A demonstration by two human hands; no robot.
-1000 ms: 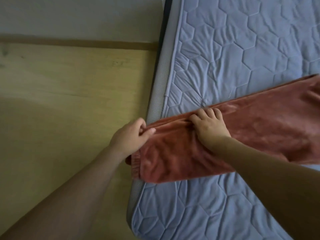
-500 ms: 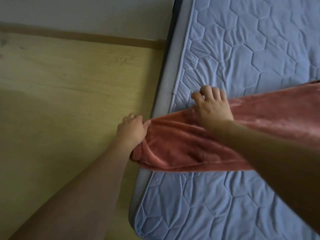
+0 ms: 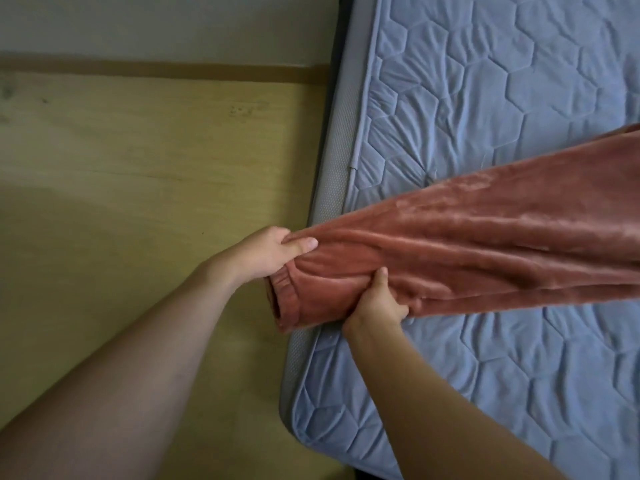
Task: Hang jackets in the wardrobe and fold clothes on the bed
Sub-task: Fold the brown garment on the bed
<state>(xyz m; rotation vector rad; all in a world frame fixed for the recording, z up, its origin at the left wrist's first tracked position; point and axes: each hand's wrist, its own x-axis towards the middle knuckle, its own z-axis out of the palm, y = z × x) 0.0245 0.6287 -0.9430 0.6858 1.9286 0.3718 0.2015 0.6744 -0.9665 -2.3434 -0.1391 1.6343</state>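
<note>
Left hand [image 3: 268, 252]: located at the left edge of the bed, over the gap between mattress and floor. The grip is closed on the upper corner of the near end of the rust-red plush fleece garment [image 3: 485, 244]. The thumb lies flat on top of the fabric, pointing right; the fingers curl beneath it and are mostly hidden.

Right hand [image 3: 377, 303]: located just below and to the right of the left hand, at the lower edge of the same garment end. The grip is closed on a gathered fold of fabric. The thumb points up against the cloth; the remaining fingers wrap behind the fold and cannot be seen.

Garment position: the held end bunches between the two hands and overhangs the mattress edge, with a ribbed hem visible at its lower left. From there the fabric stretches to the right across the bed in long creases and leaves the view at the right border. Whether the held end is lifted clear of the mattress cannot be told.

Bed: a pale blue quilted mattress cover [image 3: 485, 98] stitched in a hexagon pattern, with a grey mesh side band [image 3: 341, 140] along its left edge.

Surroundings: light wood-grain floor [image 3: 138, 168] to the left of the bed, bounded at the top by a brown skirting strip [image 3: 156, 69] and a pale wall [image 3: 156, 26].
</note>
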